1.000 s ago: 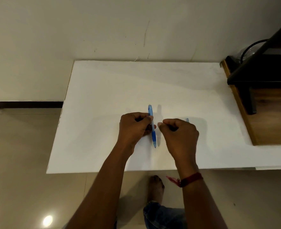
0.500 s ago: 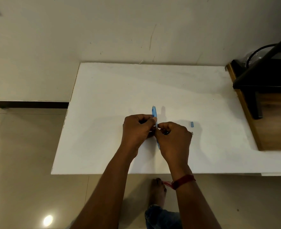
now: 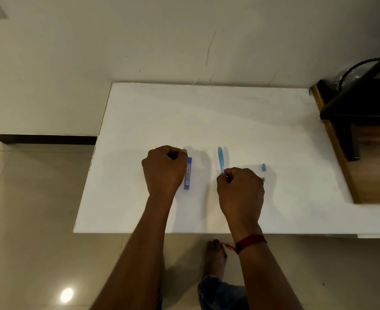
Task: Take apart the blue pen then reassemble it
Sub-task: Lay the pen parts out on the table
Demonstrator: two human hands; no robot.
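Note:
The blue pen is in pieces over the white table (image 3: pixel 206 113). My left hand (image 3: pixel 164 170) is curled into a fist at centre left, its fingers closed against a dark blue barrel (image 3: pixel 187 174) that runs along the hand's right edge. My right hand (image 3: pixel 240 190) pinches the near end of a light blue translucent pen part (image 3: pixel 220 159), which points away from me. A small light blue cap piece (image 3: pixel 263 167) lies on the table to the right of that hand. A tiny grey piece (image 3: pixel 264 179) lies just below it.
A wooden shelf unit (image 3: pixel 372 166) with a black frame (image 3: pixel 352 95) and a black cable borders the table's right side. The wall (image 3: pixel 184 41) runs along the far edge. Tiled floor (image 3: pixel 28 209) lies to the left, and my foot (image 3: pixel 215 256) shows under the near edge.
My hands were together on the whole pen; they have pulled apart, the left taking the dark blue barrel to the left, the right keeping the light blue part.

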